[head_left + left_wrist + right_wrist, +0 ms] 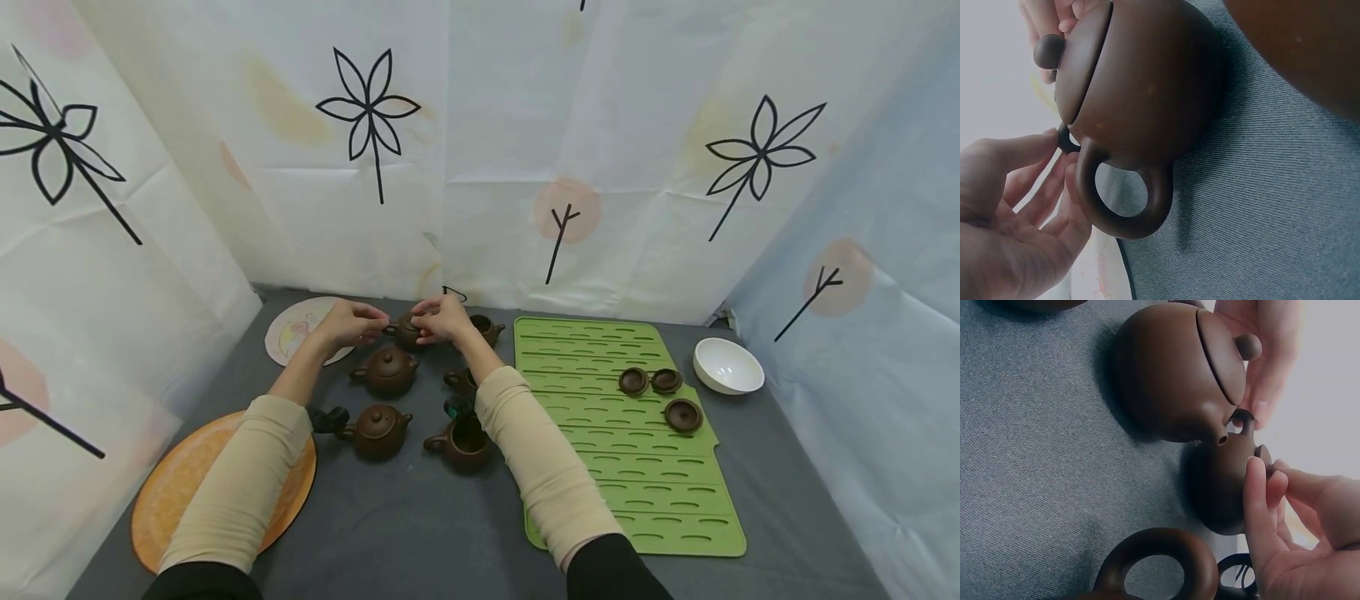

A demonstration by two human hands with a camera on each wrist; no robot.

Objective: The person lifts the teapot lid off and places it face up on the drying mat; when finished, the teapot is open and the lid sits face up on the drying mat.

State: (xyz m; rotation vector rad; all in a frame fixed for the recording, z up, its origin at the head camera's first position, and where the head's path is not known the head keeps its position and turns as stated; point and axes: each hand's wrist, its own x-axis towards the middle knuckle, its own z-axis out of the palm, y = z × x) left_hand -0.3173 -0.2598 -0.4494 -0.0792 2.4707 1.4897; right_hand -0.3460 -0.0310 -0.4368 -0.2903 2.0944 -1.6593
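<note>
Near: note lidded teapot (380, 435) beside uncovered pot (459, 458). Rightward: upturned lids (683, 415) on green mat (637, 525), presumably against rolling. Back row: pinches far teapot (406, 335) by handle (1248, 420) with left hand (347, 323), apparently to steady it, and by lid knob (1264, 455) with right hand (447, 319).

And there on the right lies the green mat (660, 475), lined with rows of short curved ridges, its right edge stepping outward partway down! Just beyond that edge sits a shallow white bowl (728, 367), rim up. Over to the left, an orange round placemat (176, 467), partly hidden, and farther back a pale round mat (296, 329) with a colourful drawing. All of it rests on the grey-covered desk (360, 533). Behind hangs a white curtain (487, 108), black-outlined flowers (367, 108) across it, little bare trees on peach circles (567, 211)!
</note>
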